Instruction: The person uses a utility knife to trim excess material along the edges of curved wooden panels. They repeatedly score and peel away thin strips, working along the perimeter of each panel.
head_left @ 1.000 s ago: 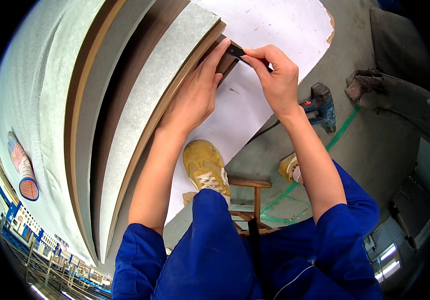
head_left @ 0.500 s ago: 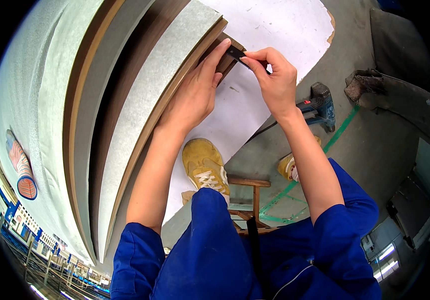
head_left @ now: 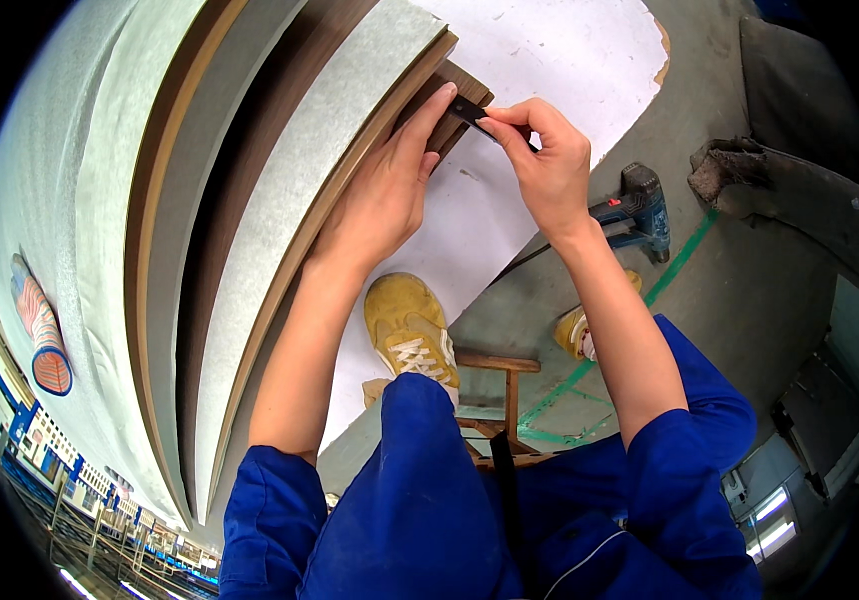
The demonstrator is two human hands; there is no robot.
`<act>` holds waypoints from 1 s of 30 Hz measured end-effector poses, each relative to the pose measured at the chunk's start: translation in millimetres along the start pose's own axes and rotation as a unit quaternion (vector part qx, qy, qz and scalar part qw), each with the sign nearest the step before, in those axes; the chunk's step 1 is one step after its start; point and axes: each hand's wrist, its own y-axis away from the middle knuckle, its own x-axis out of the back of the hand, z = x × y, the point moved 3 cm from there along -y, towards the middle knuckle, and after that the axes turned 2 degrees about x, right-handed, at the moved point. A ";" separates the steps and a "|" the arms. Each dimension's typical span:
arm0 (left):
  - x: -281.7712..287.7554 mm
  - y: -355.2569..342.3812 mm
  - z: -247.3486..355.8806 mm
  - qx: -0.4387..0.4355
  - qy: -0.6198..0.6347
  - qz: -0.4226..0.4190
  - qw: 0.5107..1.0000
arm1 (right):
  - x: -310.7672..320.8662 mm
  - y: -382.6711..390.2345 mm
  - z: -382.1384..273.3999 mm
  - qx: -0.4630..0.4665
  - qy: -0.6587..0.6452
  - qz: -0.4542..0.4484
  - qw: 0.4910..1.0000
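Note:
My right hand (head_left: 553,165) pinches a flat black tool (head_left: 469,108) between thumb and fingers. It looks like a slim trimming knife, but its blade is hard to make out. The tool's far end meets the corner of a brown wood-grain board (head_left: 464,78). My left hand (head_left: 380,200) lies along the inner side of that board with fingers stretched out, the index fingertip touching near the tool's end. Close beside the left forearm stands a panel with a brown edge (head_left: 348,158) and a pale covered face (head_left: 295,150).
More upright panels with brown edges (head_left: 146,190) curve along the left, and a striped glove (head_left: 42,325) lies on a pale foam-like sheet. A blue-black power tool (head_left: 640,215) rests on the floor to the right. White board (head_left: 550,60) lies underneath; a wooden stool (head_left: 511,395) is below me.
The right hand and the black tool have shifted very slightly left and down. The left hand stays against the board with almost no movement.

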 end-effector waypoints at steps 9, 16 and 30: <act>1.9 4.4 -0.3 -0.043 -0.044 0.047 0.997 | -1.3 3.6 -0.6 -0.008 -0.007 -0.003 1.000; 4.0 6.8 -0.6 -0.026 -0.025 0.022 0.999 | -3.1 6.6 -0.1 -0.009 -0.008 -0.006 1.000; 6.2 13.1 3.7 -0.032 -0.056 0.040 0.997 | -5.4 11.4 -0.6 -0.010 -0.016 -0.012 1.000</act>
